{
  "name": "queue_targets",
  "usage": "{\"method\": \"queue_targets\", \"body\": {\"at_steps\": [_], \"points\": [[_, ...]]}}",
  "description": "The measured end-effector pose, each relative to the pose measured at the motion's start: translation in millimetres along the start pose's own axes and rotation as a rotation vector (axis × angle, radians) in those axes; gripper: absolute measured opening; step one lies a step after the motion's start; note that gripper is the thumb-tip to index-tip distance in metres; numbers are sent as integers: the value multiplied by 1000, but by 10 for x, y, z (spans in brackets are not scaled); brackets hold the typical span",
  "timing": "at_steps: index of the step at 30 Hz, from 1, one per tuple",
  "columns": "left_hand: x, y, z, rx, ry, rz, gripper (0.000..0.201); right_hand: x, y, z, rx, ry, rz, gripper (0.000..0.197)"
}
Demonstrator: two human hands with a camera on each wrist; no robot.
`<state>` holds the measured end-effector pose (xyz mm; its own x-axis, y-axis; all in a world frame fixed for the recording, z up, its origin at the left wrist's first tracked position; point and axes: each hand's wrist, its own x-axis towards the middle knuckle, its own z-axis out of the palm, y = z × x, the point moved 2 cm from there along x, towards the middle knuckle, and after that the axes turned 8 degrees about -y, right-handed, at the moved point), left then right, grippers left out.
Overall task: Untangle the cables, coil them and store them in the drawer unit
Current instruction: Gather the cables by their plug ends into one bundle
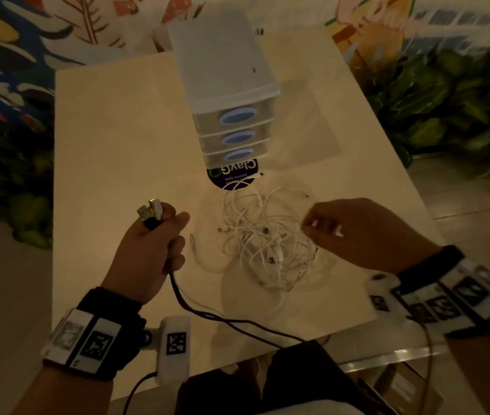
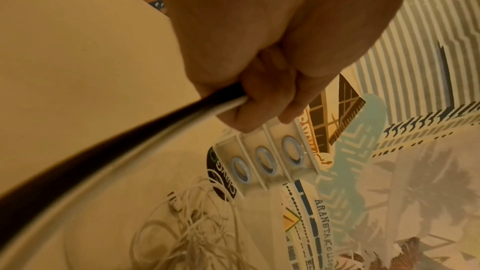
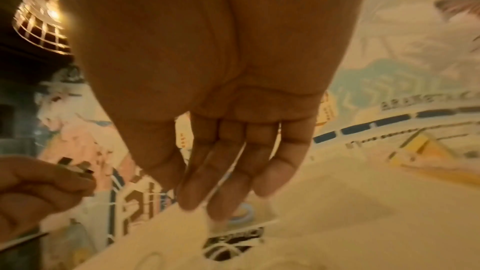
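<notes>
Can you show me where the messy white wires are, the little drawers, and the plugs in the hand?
white wires [image 1: 270,244], head view, middle of the tangled pile.
drawers [image 1: 234,136], head view, front of the middle drawer.
plugs [image 1: 151,211], head view, the connector ends sticking up out of the left hand [image 1: 147,250].

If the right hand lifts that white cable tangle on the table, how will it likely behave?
The white cable tangle is thin, looped strands, so it probably sags limply. Its crossed loops likely lift as one clump. Loose connector ends may dangle and snag. The right hand hovers open above it.
</notes>
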<state>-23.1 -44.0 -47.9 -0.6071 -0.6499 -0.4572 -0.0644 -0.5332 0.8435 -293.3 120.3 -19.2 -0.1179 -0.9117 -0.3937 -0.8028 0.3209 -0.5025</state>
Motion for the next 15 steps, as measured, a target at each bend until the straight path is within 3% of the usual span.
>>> {"method": "queue_targets", "body": {"at_steps": [2,4,9,15], "points": [[-21,-31,-3,30,52,-19,40,233,-293,92,52,48,-114,16],[-59,-41,4,52,91,-37,38,465,-534,303,64,7,-177,12],[-143,22,-16,43,129,-42,38,848,-783,826,40,-59,-190,17],[-258,39,-81,4,160,2,38,1115,-1079,1224,-328,-203,-128,39]]}}
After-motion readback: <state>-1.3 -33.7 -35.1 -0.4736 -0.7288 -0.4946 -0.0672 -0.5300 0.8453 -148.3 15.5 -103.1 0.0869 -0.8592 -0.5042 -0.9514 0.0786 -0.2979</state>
